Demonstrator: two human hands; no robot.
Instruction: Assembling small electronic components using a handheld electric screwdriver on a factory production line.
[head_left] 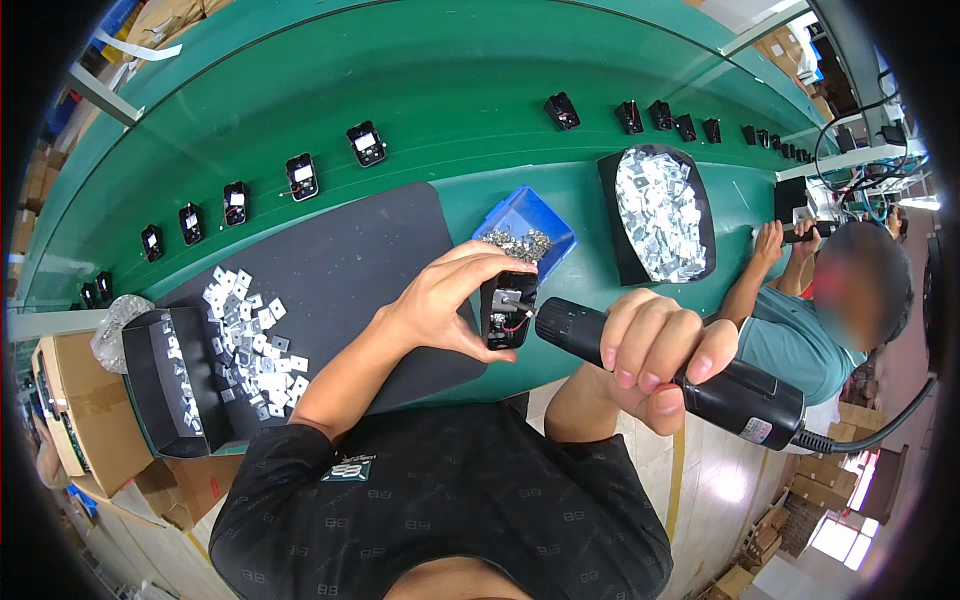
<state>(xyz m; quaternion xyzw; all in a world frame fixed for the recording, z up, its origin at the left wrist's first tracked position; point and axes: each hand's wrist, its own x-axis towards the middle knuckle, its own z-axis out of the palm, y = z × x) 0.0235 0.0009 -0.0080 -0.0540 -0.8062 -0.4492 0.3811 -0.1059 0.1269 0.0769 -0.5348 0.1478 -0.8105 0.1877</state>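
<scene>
My left hand (440,303) grips a small black plastic housing (497,325) by its edges, its open side showing a metal plate and a red wire. In my right hand (655,355) is a black corded electric screwdriver (740,400), lying almost level. Its tip reaches to the housing; whether the bit sits on a screw is too small to tell. Just beyond the housing stands a blue bin (555,232) of small metal screws. Under my left forearm lies a dark grey mat (350,260), with a loose pile of small square metal plates (255,350) on it.
A black tray (630,262) heaped with metal plates stands right of the blue bin. Similar housings (366,144) line the green shelf at the back. At left are a black box (165,385) and a cardboard box (95,410). A co-worker (800,320) sits at right.
</scene>
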